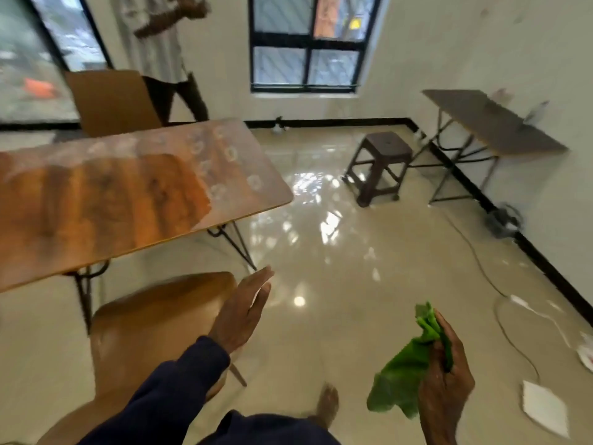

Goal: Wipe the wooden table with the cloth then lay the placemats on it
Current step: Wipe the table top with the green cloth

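**Cloth in hand, clear of the table: wiping looks half done**

From my remote seat I read this as the wiping step, with no placemats laid. The right hand (pixel 444 380) has its fingers curled round a bunched green cloth (pixel 402 377), which hangs low over the floor, well apart from the wooden table (pixel 128 200). The left hand (pixel 245 311) is spread flat, fingers straight and together, holding nothing, above the seat edge of the near wooden chair (pixel 154 319).

The tabletop shows a deep orange-brown patch across its near and left part. A pale, hazy band with ring marks runs along the far edge and the right end. I judge the dark patch as wiped and the pale band as left to do. The next move, as I see it, calls for bringing the cloth up to that right end and pressing it flat across the rings. The view is motion-blurred, so I would not swear to finer detail.

I cannot pick out any placemats. White flat sheets (pixel 544 409) lie on the glossy tiled floor (pixel 353 284) at the right, but I cannot tell what they are.

Round the room:
- A second chair (pixel 112 101) stands behind the table.
- A dark stool (pixel 382 165) stands out on the floor.
- A grey folding table (pixel 491 123) stands by the right wall.
- A cable (pixel 500 300) trails across the tiles.
- Another person (pixel 167 43) stands near the barred window (pixel 308 43).
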Available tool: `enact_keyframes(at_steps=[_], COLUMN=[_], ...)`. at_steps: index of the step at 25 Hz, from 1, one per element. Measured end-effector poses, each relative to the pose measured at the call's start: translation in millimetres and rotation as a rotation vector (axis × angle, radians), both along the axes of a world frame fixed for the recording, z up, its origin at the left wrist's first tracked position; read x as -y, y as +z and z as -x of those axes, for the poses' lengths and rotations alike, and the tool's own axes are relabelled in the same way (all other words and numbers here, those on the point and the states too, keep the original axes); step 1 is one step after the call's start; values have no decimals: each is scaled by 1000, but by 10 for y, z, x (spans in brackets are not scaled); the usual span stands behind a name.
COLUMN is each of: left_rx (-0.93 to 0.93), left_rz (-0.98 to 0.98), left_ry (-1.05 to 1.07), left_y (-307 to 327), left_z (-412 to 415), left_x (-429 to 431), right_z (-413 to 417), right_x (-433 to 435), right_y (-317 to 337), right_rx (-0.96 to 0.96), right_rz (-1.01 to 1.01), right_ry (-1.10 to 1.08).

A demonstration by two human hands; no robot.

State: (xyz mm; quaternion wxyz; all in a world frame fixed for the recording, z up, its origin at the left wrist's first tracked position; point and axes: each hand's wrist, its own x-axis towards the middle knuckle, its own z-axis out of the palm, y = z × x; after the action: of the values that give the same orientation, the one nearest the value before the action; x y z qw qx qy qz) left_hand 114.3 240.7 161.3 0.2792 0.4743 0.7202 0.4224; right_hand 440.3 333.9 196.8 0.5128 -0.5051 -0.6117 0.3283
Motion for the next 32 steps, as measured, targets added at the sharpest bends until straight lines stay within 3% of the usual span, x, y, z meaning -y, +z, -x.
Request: enact_keyframes(at_steps=[6,14,25,32], left_rx=[48,43,34,-247], left_rz=[-43,48,108,294], left_ry=[365,697,825,849], left_y=[181,-129,-747,-1169], left_z=[-100,140,1936,3020], left_x=[-442,-776,-1531,-1888], right_z=[460,1520,3965,5548], right_x=[-1590,-2637,-3338,-3550], right_y=[152,33,-575,-928], right_rx=[-21,32,136,223], right_rz=[-8,48,119,164], right_ry=[346,613,863,982])
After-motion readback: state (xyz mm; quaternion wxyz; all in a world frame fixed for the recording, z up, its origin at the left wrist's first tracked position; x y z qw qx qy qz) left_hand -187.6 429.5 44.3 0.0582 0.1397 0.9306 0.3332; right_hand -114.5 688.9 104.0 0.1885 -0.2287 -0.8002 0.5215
